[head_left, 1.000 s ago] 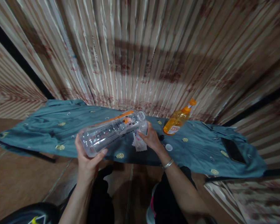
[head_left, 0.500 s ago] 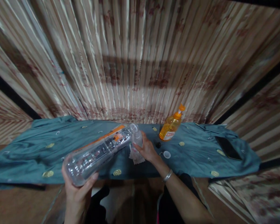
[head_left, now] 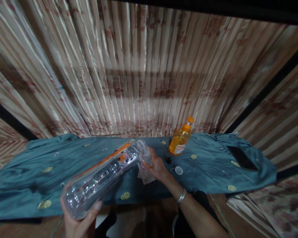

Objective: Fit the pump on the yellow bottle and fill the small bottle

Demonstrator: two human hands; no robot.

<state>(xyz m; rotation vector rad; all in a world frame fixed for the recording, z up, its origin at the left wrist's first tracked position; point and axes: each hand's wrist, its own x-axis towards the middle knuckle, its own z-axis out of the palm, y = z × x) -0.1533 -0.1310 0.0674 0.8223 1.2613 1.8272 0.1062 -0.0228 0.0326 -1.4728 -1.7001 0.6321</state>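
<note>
1. large clear bottle [head_left: 99,181] is slanting between our hands over the teal cloth [head_left: 74,153], its long axis running from the base at lower left up to the neck at right.
2. our left hand [head_left: 80,224] is cupping the base; our right hand [head_left: 157,167], nearer the neck, is gripping a small clear container [head_left: 146,152] just beside it.
3. we are seeing too little to tell whether the openings are touching.
</note>
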